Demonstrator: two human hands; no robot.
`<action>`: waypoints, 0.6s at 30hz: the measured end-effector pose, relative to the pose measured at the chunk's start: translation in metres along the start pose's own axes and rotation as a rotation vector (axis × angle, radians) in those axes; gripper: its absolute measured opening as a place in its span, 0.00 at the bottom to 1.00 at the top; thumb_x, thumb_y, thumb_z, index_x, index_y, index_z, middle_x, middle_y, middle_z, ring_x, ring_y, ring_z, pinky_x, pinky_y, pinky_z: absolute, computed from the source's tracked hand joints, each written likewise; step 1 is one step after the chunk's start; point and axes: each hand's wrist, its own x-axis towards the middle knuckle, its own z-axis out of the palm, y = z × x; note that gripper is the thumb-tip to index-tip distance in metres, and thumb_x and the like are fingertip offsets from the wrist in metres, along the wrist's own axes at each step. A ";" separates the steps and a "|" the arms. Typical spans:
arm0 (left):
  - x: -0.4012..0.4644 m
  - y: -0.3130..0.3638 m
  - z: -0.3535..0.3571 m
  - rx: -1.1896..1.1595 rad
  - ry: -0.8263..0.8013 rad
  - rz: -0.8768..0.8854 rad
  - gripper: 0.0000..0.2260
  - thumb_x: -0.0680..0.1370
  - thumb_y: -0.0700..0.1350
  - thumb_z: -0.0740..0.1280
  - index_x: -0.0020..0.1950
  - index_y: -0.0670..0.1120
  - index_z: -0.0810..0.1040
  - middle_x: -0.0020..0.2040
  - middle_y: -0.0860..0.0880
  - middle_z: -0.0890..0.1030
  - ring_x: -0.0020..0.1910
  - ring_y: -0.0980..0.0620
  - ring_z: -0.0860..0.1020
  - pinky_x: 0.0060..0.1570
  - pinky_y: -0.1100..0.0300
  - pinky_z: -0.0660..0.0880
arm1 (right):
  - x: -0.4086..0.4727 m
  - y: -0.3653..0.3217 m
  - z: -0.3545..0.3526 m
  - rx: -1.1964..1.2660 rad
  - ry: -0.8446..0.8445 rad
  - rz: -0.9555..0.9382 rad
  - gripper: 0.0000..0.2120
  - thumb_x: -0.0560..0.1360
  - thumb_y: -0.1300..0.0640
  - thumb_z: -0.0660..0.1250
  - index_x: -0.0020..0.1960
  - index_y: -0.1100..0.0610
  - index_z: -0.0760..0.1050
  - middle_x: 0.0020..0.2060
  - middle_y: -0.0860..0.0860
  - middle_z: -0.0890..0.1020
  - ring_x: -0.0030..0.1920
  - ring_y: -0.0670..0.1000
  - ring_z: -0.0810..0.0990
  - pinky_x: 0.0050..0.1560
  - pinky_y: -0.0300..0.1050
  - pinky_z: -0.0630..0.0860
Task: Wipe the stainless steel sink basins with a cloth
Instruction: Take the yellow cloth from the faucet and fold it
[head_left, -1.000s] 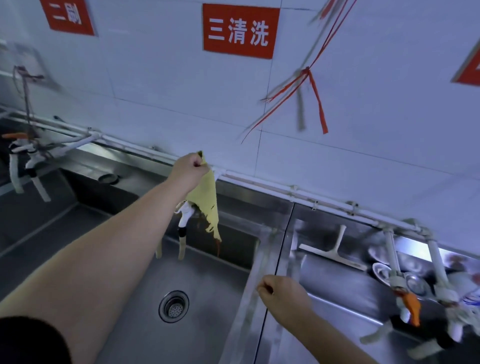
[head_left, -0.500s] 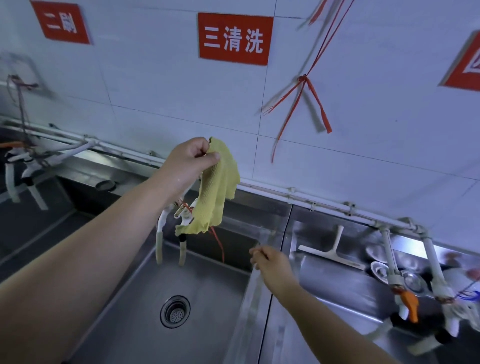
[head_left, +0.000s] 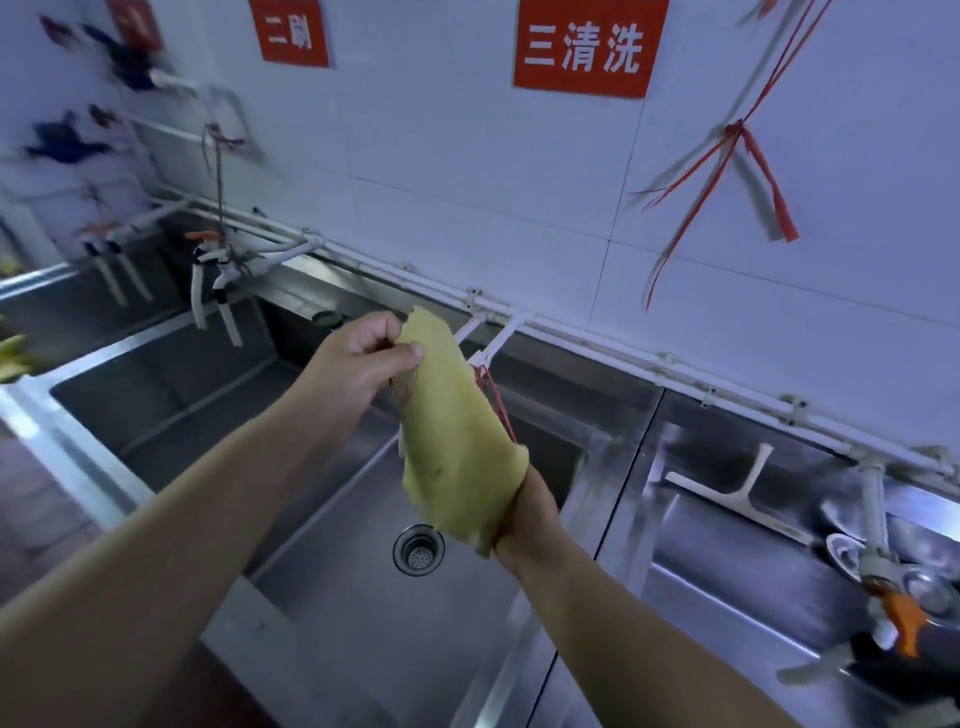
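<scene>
The cloth is a dull yellow, nubbly rag with a ragged lower edge, stretched in the air above the middle sink basin; its long axis runs from upper left down to lower right. The left hand pinches its top corner with curled fingers; the right hand is closed round its bottom end; the basin is smooth brushed steel with a round perforated drain.

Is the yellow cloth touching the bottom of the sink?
No, the yellow cloth is held up in the air between the left hand and right hand, above the sink drain.
</scene>
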 end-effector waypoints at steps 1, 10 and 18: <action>-0.009 -0.004 -0.006 0.047 0.047 -0.021 0.11 0.75 0.40 0.67 0.34 0.44 0.69 0.31 0.47 0.67 0.31 0.53 0.67 0.35 0.62 0.66 | -0.002 -0.001 -0.002 0.017 0.033 -0.019 0.16 0.77 0.48 0.63 0.54 0.58 0.81 0.48 0.58 0.85 0.47 0.58 0.84 0.42 0.53 0.81; -0.079 -0.070 -0.022 0.036 0.414 -0.268 0.12 0.71 0.31 0.68 0.39 0.48 0.74 0.34 0.47 0.77 0.35 0.49 0.74 0.35 0.56 0.71 | -0.018 -0.013 -0.029 -0.269 0.193 -0.195 0.12 0.76 0.47 0.65 0.49 0.55 0.80 0.49 0.55 0.80 0.49 0.54 0.80 0.54 0.52 0.76; -0.122 -0.099 0.000 0.121 0.477 -0.251 0.17 0.71 0.32 0.70 0.47 0.55 0.77 0.42 0.50 0.81 0.42 0.53 0.79 0.40 0.63 0.74 | -0.033 -0.013 -0.060 -0.683 0.385 -0.378 0.03 0.75 0.58 0.67 0.43 0.54 0.77 0.40 0.52 0.79 0.39 0.49 0.75 0.35 0.41 0.72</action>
